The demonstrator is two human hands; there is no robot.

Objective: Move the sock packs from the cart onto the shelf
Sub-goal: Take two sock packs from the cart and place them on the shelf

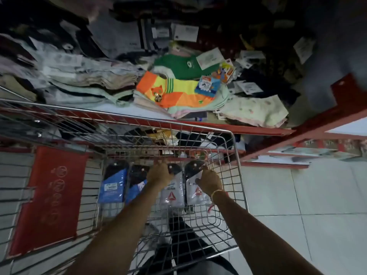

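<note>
Both arms reach down into a wire cart [236, 155]. Two white sock packs with a red triangle logo lie side by side on its floor. My left hand [159, 173] rests on the top of the left white pack [172, 193], fingers curled over it. My right hand [210, 180] presses on the right white pack [195, 192], gripping its upper edge. Two blue sock packs [114, 184] lie further left in the cart. Beyond the cart's far rim is the red-edged shelf [258, 131], heaped with socks, among them an orange and yellow pair [174, 92].
A red panel [47, 201] hangs on the cart's left side. Green socks [178, 65] and pale folded socks [256, 111] crowd the shelf. A lower red shelf [278, 163] juts out at right above white floor tiles [317, 215].
</note>
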